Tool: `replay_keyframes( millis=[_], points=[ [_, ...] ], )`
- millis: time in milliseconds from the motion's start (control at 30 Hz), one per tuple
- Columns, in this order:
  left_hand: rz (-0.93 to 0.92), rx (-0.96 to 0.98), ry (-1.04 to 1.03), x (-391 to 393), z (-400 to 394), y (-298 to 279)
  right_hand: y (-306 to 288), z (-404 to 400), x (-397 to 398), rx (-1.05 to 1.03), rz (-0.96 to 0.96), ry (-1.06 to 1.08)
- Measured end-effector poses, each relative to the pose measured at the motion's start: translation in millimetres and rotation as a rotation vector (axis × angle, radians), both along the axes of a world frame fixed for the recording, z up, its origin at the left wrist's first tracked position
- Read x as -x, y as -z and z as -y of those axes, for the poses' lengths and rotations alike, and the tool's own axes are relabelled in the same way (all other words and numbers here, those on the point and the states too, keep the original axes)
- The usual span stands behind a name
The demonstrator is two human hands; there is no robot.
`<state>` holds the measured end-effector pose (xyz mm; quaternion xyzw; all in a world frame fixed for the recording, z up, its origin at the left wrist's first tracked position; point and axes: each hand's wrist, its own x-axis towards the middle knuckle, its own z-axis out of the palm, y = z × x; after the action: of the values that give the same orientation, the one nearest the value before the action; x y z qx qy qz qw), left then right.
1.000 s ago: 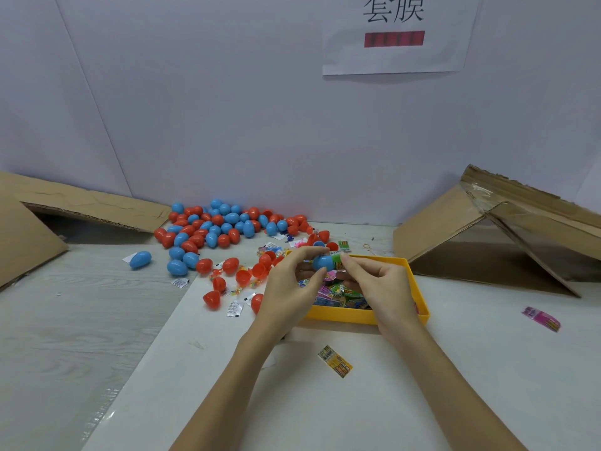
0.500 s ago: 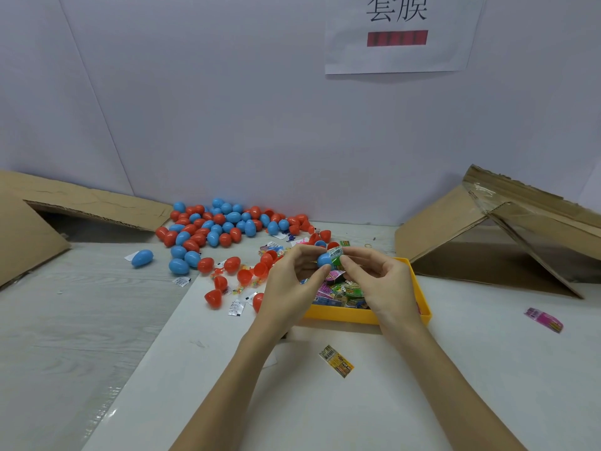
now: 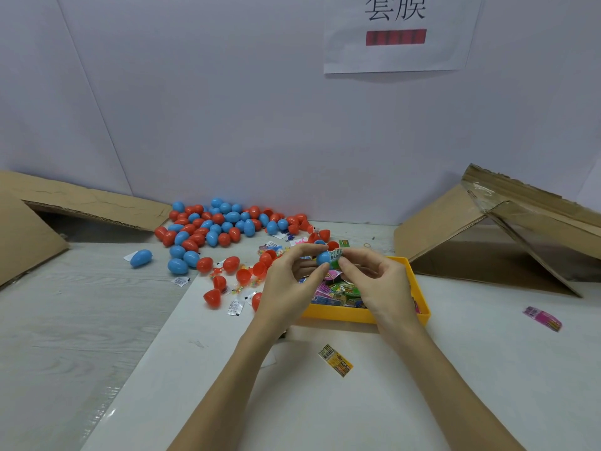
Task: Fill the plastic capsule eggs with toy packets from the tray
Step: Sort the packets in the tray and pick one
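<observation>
Holding a blue egg half point(image 3: 323, 258) up over the tray point(image 3: 419, 289), the left hand point(image 3: 286, 288) pinches it with thumb and fingers point(image 3: 310, 249). The right hand point(image 3: 377, 284) pinches a green packet point(image 3: 336, 257) and pushes it at the open side of the egg half. The packet and the egg half touch. The tray is yellow and sits on the desk point(image 3: 390, 402), with more bright packets inside.

What could go wrong? I think the packet could bunch up and stick out, because it looks about as wide as the egg's mouth. Then the egg would not close. A hard push could also make the small, smooth egg half slip out of the left fingers and drop into the tray.

Many red and blue eggs point(image 3: 224, 226) lie in a pile behind the tray. One yellow packet point(image 3: 336, 360) lies on the desk near the arms.

A paper sign point(image 3: 396, 34) on the wall says "套膜" in big letters, over a red bar. The packets have print and a barcode, but it is too small to read.
</observation>
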<state>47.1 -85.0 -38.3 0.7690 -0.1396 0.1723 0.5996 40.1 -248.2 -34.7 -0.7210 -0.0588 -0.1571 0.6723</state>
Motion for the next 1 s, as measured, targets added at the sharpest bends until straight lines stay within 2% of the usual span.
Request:
replay_keyframes(
  millis=[467,533,700,833,1000],
  points=[
    [0.165,-0.088,-0.019,6,6,-1,-9,-8,5,-0.145,-0.115,-0.08],
    [0.181,-0.057,-0.004,8,7,-3,-9,-7,6,-0.237,-0.146,-0.107],
    [0.188,-0.02,0.008,9,11,-3,-16,-5,9,-0.7,-0.367,-0.342],
    [0.184,0.003,0.04,10,11,-3,-20,-8,9,-0.8,-0.465,-0.406],
    [0.191,0.012,0.046,9,11,-2,-20,-10,11,-0.834,-0.493,-0.388]
  ],
)
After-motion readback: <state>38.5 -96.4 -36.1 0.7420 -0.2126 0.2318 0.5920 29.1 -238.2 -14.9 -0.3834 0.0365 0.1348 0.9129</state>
